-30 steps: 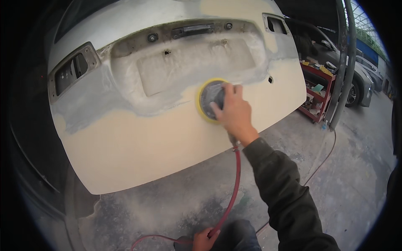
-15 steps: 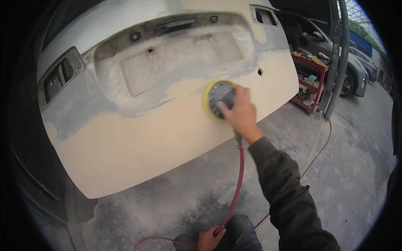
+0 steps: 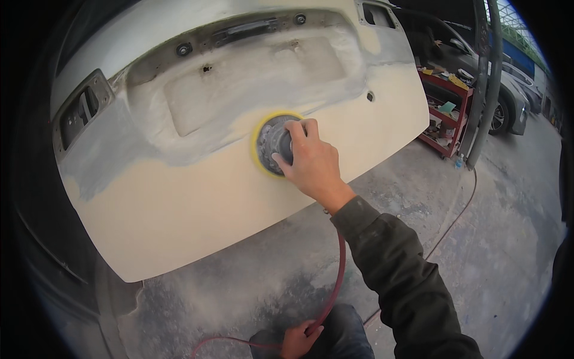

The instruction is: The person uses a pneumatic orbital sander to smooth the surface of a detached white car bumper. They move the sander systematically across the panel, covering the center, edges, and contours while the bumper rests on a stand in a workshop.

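Note:
My right hand (image 3: pixel 315 157) is closed over the top of a round air sander (image 3: pixel 274 143), whose yellow-edged disc lies against a car tailgate (image 3: pixel 179 221). The panel is coated in cream filler along its lower part, with sanded grey and whitish areas round the recess above. From the sander a red air hose (image 3: pixel 341 263) hangs down in a curve. Low in the view, by my knees, my left hand (image 3: pixel 301 341) is wrapped round that hose. My right wrist hides the sander's hose end.
A red tool cart (image 3: pixel 445 119) loaded with small items stands at the right, beside grey posts (image 3: pixel 489 90). Behind these a grey car (image 3: pixel 508 105) is parked. A thin hose (image 3: pixel 452 221) runs along the dusty concrete floor (image 3: pixel 502 239).
My right hand has slid the sander to the left across the tailgate, and the upper hose has shifted with it. My left hand keeps its hold low on the hose.

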The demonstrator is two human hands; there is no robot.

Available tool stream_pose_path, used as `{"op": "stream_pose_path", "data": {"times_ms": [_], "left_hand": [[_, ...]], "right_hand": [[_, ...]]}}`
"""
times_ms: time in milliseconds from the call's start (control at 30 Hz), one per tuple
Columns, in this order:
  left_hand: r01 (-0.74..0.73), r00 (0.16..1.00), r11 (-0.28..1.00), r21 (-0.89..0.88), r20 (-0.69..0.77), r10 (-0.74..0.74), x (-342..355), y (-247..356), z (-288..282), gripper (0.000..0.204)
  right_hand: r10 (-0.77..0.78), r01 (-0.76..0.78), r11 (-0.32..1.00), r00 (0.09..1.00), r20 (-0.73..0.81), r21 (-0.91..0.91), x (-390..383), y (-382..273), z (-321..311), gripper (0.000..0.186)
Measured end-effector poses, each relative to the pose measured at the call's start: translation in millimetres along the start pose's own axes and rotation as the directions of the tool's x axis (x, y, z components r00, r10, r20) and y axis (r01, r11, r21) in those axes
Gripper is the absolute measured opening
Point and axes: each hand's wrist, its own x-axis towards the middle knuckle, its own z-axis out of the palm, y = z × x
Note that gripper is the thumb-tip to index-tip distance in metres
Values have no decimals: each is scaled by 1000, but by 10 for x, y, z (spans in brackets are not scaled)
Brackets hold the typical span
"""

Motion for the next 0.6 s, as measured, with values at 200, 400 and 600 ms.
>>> {"op": "stream_pose_path", "data": {"times_ms": [200, 400, 600], "left_hand": [[-64, 998, 997, -33, 25, 65, 228, 170, 291, 45], [-31, 999, 999, -21, 24, 32, 228, 142, 297, 46], [39, 984, 993, 115, 168, -58, 262, 214, 313, 45]], "right_hand": [[240, -255, 965, 950, -198, -54, 353, 1162, -397, 61], [259, -272, 959, 953, -156, -74, 338, 1258, -493, 62], [77, -80, 995, 996, -53, -55, 305, 825, -336, 59]]}}
